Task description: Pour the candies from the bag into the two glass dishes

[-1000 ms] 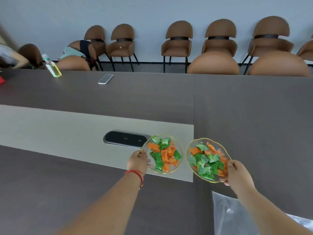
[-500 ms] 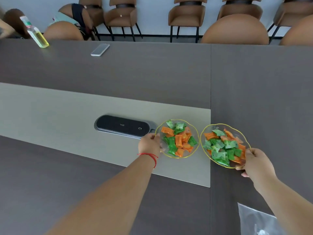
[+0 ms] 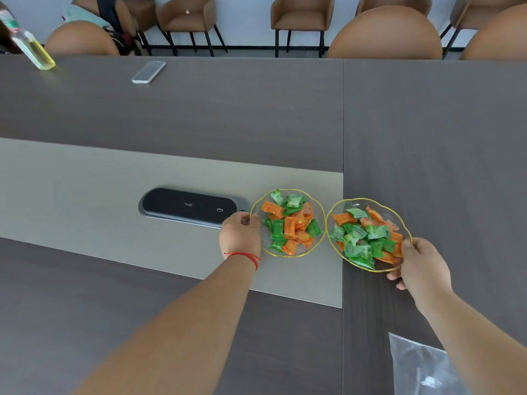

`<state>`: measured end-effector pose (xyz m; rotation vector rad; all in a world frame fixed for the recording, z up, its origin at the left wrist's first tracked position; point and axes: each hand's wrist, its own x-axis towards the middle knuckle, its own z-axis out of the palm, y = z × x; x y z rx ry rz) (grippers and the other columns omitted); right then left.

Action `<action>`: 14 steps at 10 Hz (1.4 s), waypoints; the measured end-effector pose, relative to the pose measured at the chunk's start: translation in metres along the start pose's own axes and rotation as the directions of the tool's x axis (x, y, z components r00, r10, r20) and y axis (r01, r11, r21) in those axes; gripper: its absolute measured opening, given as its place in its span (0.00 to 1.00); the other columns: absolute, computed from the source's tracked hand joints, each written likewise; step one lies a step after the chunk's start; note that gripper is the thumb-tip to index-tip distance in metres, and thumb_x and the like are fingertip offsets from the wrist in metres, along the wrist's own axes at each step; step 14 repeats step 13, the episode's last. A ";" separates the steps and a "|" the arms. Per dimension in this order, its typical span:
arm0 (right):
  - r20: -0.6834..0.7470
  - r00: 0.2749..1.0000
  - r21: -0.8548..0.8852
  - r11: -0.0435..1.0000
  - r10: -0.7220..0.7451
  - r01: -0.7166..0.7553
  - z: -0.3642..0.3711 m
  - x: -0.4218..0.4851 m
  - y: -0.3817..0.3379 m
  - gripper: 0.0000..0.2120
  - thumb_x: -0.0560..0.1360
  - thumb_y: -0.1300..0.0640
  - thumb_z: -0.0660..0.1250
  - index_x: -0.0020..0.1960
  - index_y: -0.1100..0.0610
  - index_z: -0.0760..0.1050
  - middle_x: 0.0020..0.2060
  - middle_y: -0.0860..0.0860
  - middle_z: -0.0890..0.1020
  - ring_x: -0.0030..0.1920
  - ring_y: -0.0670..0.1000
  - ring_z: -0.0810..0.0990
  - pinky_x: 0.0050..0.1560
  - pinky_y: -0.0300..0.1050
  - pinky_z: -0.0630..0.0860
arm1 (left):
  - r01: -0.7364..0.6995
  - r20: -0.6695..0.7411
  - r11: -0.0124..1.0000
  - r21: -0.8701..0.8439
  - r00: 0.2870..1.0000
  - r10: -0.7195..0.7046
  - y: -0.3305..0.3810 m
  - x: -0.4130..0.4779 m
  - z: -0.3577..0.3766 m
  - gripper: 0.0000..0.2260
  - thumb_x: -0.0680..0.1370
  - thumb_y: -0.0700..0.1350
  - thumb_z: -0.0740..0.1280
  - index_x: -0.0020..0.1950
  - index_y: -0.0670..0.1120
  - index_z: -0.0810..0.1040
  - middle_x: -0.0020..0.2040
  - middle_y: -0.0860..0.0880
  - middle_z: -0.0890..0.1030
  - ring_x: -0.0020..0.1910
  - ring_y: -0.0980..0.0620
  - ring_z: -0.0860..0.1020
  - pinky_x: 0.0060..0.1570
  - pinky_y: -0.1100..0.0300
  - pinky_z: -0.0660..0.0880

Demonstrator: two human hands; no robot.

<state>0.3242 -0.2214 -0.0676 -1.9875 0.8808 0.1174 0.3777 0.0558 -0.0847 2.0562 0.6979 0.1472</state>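
Currently both glass dishes sit side by side on the tabletop (image 3: 199,109), rims nearly touching. Left dish (image 3: 288,192) and right dish (image 3: 370,201) each hold a loose heap of green and orange wrapped candies (image 3: 291,223).

Left hand (image 3: 239,233) pinches the left dish's near-left rim, thumb on top. Right hand (image 3: 422,265) grips the right dish's near-right rim, fingers curled under the edge.

Bag (image 3: 422,366) lies near the right forearm at the tabletop's near edge; clear, limp, apparently almost empty. Pouring judged done.

Handling estimate: dishes are thin, rigid, brittle glass with a gold scalloped edge; smooth, likely slippery. Best held at the rim, kept level, so the light, slick-wrapped candies don't slide out. Set down gently; rim-to-rim knocks could chip.
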 end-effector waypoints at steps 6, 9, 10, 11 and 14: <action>-0.142 0.989 0.095 0.995 -0.027 0.041 0.006 0.006 0.011 0.15 0.80 0.46 0.57 0.64 0.49 0.70 0.46 0.56 0.83 0.28 0.52 0.78 0.27 0.41 0.73 | 0.009 -0.135 0.997 -0.078 0.991 -0.019 -0.004 -0.003 0.001 0.08 0.74 0.43 0.57 0.40 0.48 0.75 0.32 0.51 0.75 0.31 0.50 0.71 0.29 0.65 0.65; -0.163 0.986 0.115 0.992 -0.024 0.044 0.006 0.006 0.015 0.17 0.80 0.42 0.56 0.63 0.49 0.71 0.43 0.55 0.83 0.29 0.52 0.79 0.28 0.41 0.74 | -0.032 -0.127 0.995 -0.093 0.992 0.020 -0.008 -0.004 0.001 0.09 0.74 0.42 0.56 0.43 0.49 0.76 0.40 0.47 0.80 0.35 0.47 0.74 0.32 0.61 0.67; -0.159 0.987 0.117 0.992 -0.026 0.045 0.006 0.003 0.013 0.18 0.79 0.41 0.56 0.62 0.50 0.69 0.42 0.54 0.82 0.29 0.53 0.80 0.28 0.42 0.75 | -0.040 -0.097 0.997 -0.073 0.995 0.033 -0.010 -0.002 0.001 0.08 0.74 0.44 0.56 0.45 0.50 0.75 0.43 0.47 0.80 0.38 0.45 0.76 0.38 0.58 0.71; -0.119 0.992 0.100 0.994 -0.030 0.042 0.003 -0.003 0.008 0.21 0.79 0.39 0.55 0.64 0.52 0.66 0.42 0.55 0.83 0.29 0.52 0.81 0.25 0.39 0.71 | -0.016 0.027 0.992 -0.124 0.999 0.019 -0.014 -0.007 -0.008 0.07 0.76 0.50 0.55 0.47 0.51 0.71 0.42 0.47 0.78 0.34 0.45 0.77 0.36 0.52 0.78; 0.021 0.989 0.318 0.937 0.145 -0.144 -0.015 -0.010 0.000 0.25 0.77 0.44 0.65 0.70 0.47 0.60 0.61 0.58 0.75 0.37 0.51 0.84 0.35 0.44 0.81 | 0.316 0.200 0.857 -0.407 0.946 -0.254 0.015 -0.021 -0.028 0.03 0.77 0.45 0.60 0.48 0.49 0.66 0.36 0.51 0.70 0.32 0.51 0.72 0.39 0.56 0.73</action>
